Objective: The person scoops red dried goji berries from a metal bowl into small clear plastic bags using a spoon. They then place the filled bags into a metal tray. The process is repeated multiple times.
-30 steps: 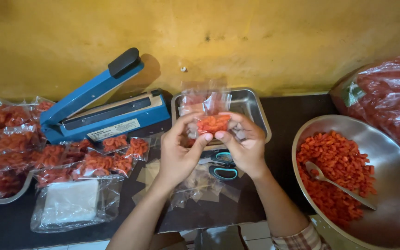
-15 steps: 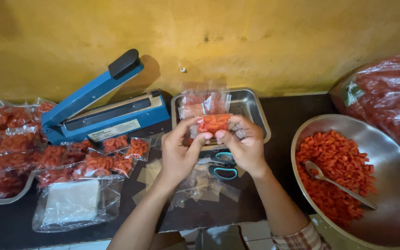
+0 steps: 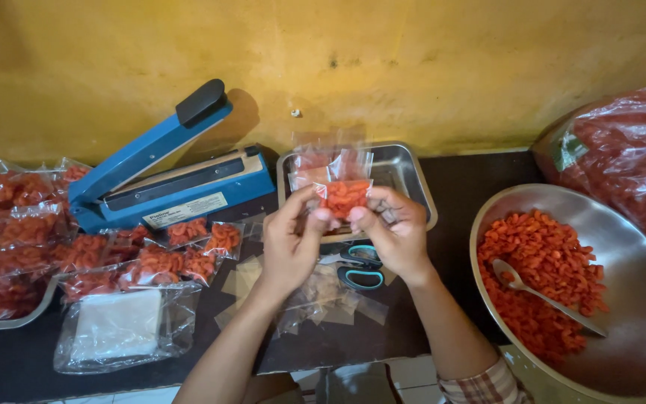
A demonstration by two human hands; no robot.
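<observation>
Small clear bag (image 3: 344,196) of orange-red snack pieces, being pinched at its sides by left hand (image 3: 291,241) and right hand (image 3: 392,232), hovering over steel tray (image 3: 410,179) at 12 o'clock. Risking spillage from unsealed top if tipping or slipping.

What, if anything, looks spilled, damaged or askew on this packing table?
Nothing stands out. Both hands hold a small clear bag of orange snacks upright. The snacks stay inside the steel bowl, and the filled bags beside the blue sealer lie loosely heaped but intact.
</observation>
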